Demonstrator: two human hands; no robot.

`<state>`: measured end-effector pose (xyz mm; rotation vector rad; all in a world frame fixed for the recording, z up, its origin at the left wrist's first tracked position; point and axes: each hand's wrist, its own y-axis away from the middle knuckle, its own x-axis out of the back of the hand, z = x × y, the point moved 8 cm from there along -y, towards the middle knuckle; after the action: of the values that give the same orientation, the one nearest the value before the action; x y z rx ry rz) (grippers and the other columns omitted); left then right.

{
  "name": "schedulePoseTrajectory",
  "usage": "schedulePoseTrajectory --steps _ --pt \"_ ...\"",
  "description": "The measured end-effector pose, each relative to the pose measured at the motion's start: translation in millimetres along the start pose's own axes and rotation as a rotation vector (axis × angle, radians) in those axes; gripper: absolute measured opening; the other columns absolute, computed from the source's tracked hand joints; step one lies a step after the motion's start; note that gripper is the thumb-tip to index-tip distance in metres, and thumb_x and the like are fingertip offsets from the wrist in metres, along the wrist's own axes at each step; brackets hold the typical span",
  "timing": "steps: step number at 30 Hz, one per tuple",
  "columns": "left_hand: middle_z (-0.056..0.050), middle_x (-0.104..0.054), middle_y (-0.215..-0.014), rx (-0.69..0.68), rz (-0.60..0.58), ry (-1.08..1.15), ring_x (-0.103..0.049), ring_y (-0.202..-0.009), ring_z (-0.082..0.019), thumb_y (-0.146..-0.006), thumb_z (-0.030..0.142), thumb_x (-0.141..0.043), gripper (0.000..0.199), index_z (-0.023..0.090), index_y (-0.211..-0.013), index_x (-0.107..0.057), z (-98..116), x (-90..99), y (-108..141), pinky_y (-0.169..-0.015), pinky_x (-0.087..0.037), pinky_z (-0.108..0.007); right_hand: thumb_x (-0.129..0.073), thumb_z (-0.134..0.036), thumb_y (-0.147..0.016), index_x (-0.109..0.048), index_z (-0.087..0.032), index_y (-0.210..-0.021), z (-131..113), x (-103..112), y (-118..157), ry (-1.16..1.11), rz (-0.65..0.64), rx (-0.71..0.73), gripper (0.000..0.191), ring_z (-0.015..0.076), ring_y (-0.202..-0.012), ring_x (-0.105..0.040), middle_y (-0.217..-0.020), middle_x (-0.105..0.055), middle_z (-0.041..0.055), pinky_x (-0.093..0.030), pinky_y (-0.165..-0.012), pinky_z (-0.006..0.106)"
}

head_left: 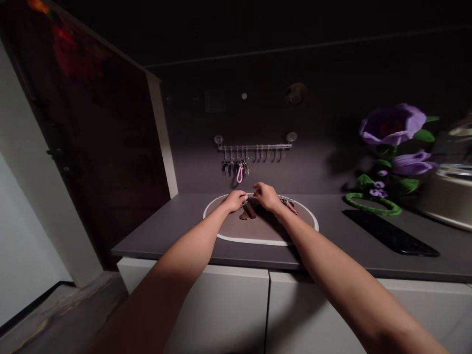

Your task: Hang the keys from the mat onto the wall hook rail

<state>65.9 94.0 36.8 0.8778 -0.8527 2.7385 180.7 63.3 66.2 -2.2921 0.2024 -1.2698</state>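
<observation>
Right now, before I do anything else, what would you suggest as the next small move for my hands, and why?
I would probably close the left hand on the brown leather key fob, since it lies just beside that hand on the oval mat, and the hook rail above still shows free hooks.

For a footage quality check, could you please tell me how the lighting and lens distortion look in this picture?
In the head view, light pools around the key rail, the frame's top falls nearly black, the wide lens bows the countertop, and the right forearm shadows the placemat.
</observation>
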Motion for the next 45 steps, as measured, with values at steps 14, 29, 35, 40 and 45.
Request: schedulePoseTrajectory --steps 14,29,35,40,45 --pt "-0.002 -0.063 -0.064 -0.007 -0.034 -0.086 -0.053 -0.064 -0.014 -0.069 0.019 -0.053 0.014 0.014 -0.066 -0.065 -1 9.7 4 -0.067 -0.040 -0.024 -0.049 -0.015 -0.079 -0.061 -0.012 -0.103 -3 -3 4 0.083 -0.037 -0.012 0.027 0.0179 -0.088 -0.060 -0.097 -0.066 0.0124 -0.040 -0.075 0.023" --pt "-0.001 -0.058 -0.063 0.272 0.065 0.316 -0.049 -0.054 -0.007 -0.074 0.012 -0.050 0.010 0.012 -0.066 -0.057 -7 24.0 7 -0.056 -0.039 -0.019 -0.048 -0.017 -0.080 -0.064 -0.015 -0.096 -9 -8 5 0.104 -0.057 0.031 0.023 0.0180 -0.087 -0.060 -0.097 -0.066 0.0107 -0.040 -0.074 0.023" --pt "-0.003 -0.060 -0.068 0.319 0.129 0.409 -0.052 -0.058 -0.007 -0.074 0.016 -0.055 0.008 0.012 -0.068 -0.056 -7 34.4 8 -0.062 -0.043 -0.023 -0.048 -0.017 -0.080 -0.065 -0.015 -0.095 -15 -7 8 0.112 -0.059 0.060 0.023 0.0179 -0.086 -0.060 -0.096 -0.067 0.0102 -0.040 -0.073 0.023" --pt "-0.004 -0.061 -0.069 0.314 0.186 0.398 -0.052 -0.058 -0.007 -0.076 0.013 -0.050 0.010 0.012 -0.068 -0.056 -5 45.7 7 -0.061 -0.043 -0.023 -0.048 -0.017 -0.081 -0.065 -0.016 -0.095 -17 -6 8 0.104 -0.058 0.058 0.022 0.0171 -0.086 -0.060 -0.096 -0.067 0.0095 -0.039 -0.073 0.022" --pt "-0.005 -0.063 -0.073 0.286 0.274 0.399 -0.053 -0.060 -0.008 -0.077 0.014 -0.049 0.012 0.012 -0.068 -0.057 -3 58.4 6 -0.062 -0.043 -0.022 -0.049 -0.017 -0.081 -0.065 -0.016 -0.094 -19 -5 10 0.087 -0.063 0.061 0.021 0.0166 -0.085 -0.060 -0.094 -0.067 0.0092 -0.039 -0.073 0.021"
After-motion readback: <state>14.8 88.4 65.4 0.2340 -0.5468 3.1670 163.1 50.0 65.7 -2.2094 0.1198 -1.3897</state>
